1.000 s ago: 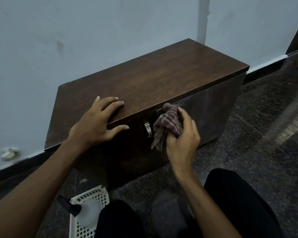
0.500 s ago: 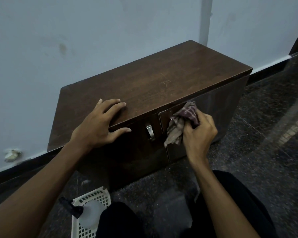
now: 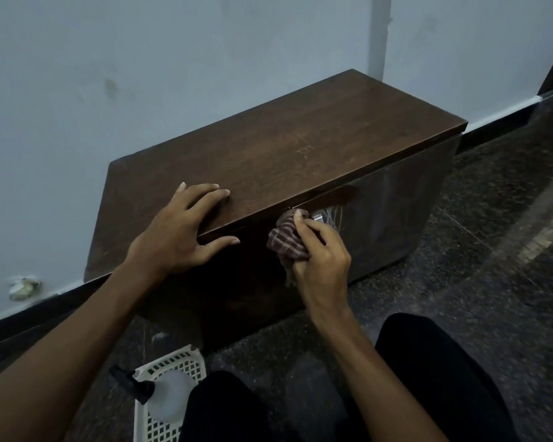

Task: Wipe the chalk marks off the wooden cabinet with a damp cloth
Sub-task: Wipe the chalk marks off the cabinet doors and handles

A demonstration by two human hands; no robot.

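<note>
Head view
Writing: no brand, label or readable text shows on any surface.
Count: one wooden cabinet [image 3: 300,148], one cloth [image 3: 286,239], two hands, one white basket [image 3: 160,422], one spray bottle [image 3: 163,395].
Cabinet: dark brown, standing on the speckled floor [image 3: 492,282] with its back against the pale wall [image 3: 173,59]; its top is bare apart from a few faint pale scratches right of centre.
Chalk marks [image 3: 334,216]: thin white lines on the upper part of the front face, just right of the cloth; more faint streaks run down the front towards the right corner.
Handle [image 3: 317,216]: a small metal piece on the front, touching the cloth's right edge and partly hidden by it.
Cloth: striped, reddish, bunched up, pressed to the cabinet front just below the top's edge; a loose end hangs under the hand.
Right hand [image 3: 321,266]: closed around the cloth, fingers curled over it, thumb on top; it lies between the cloth and the person's knees.
Left hand [image 3: 179,237]: open and flat, fingers spread on the cabinet top near its front edge, thumb hooked over the edge onto the front; it holds nothing and sits left of the cloth, near but apart.
Basket: lattice plastic, on the floor at lower left, beside the left knee.
Spray bottle: pale body with a black trigger head, lying inside the basket.
Legs: dark trousers [image 3: 444,378] fill the lower edge.
</note>
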